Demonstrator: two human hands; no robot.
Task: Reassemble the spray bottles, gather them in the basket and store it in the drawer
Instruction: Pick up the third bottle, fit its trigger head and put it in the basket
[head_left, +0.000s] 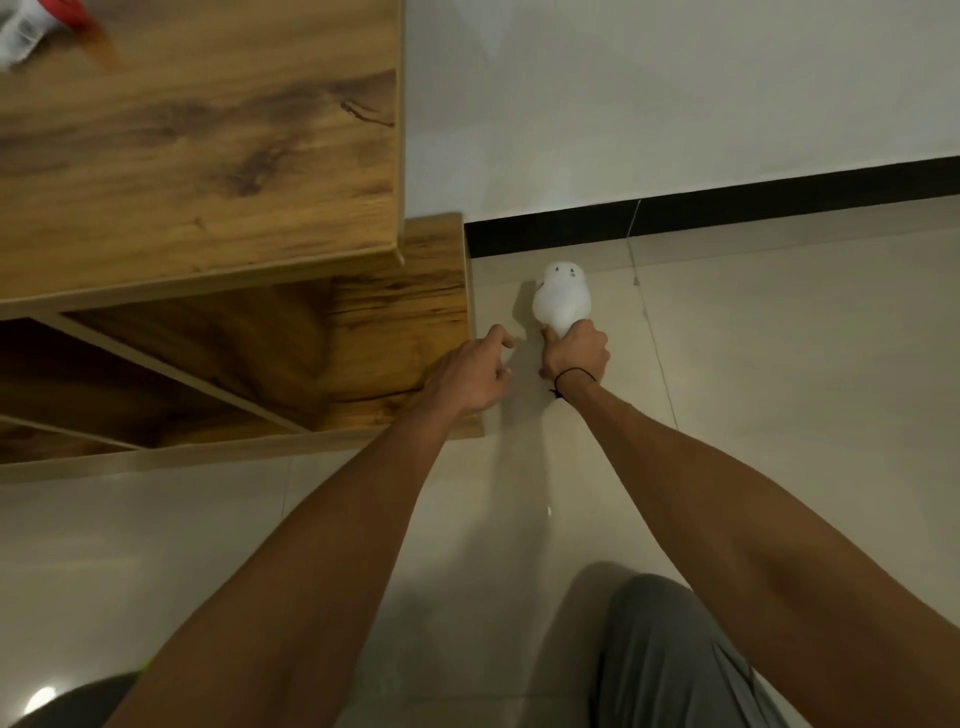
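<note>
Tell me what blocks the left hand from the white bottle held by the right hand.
Nothing visible: only bare tile floor separates the left hand from the white plastic bottle gripped by the right hand.

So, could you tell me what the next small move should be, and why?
Probably lift the white plastic bottle toward the wooden tabletop: the right hand already grips its neck on the tiled floor, and the left hand is free.

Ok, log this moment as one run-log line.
right hand: gripping white plastic bottle on tiled floor | left hand: empty, fingers curled, beside wooden cabinet
</note>
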